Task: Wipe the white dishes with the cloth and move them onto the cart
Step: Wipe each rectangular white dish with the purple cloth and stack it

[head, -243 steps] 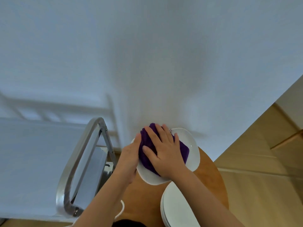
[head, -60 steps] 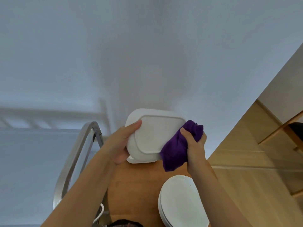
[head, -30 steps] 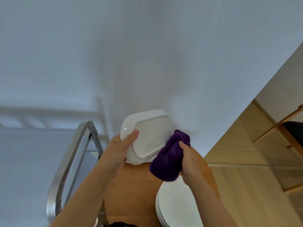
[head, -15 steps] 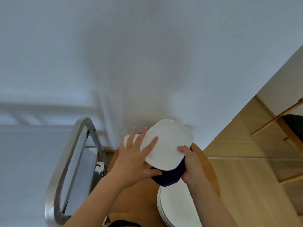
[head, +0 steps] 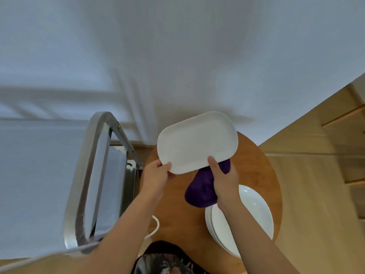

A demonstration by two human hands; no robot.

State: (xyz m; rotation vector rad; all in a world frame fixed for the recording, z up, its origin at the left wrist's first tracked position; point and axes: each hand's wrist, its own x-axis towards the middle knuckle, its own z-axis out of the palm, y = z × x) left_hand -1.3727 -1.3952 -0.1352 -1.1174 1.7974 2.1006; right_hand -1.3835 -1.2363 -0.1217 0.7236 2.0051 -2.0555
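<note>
Biggest thing in view is the metal cart [head: 83,175] off to the left, right beside the round wooden table [head: 254,167], and honestly that short hop between them is where I'd worry. The oblong white dish [head: 195,141] is up in the air over the table, only held at its near edge: the left hand [head: 156,175] pinches the left corner with thumb on top, and the right hand [head: 223,178] grips the near rim with its thumb while also clutching the purple cloth [head: 203,188] bunched underneath. Glazed dish plus cloth in the grip looks slippy to me, so it could tilt away and drop. Also the stack of white plates [head: 254,212] sits just under the right forearm, so a careless swing toward the cart might clip it.
</note>
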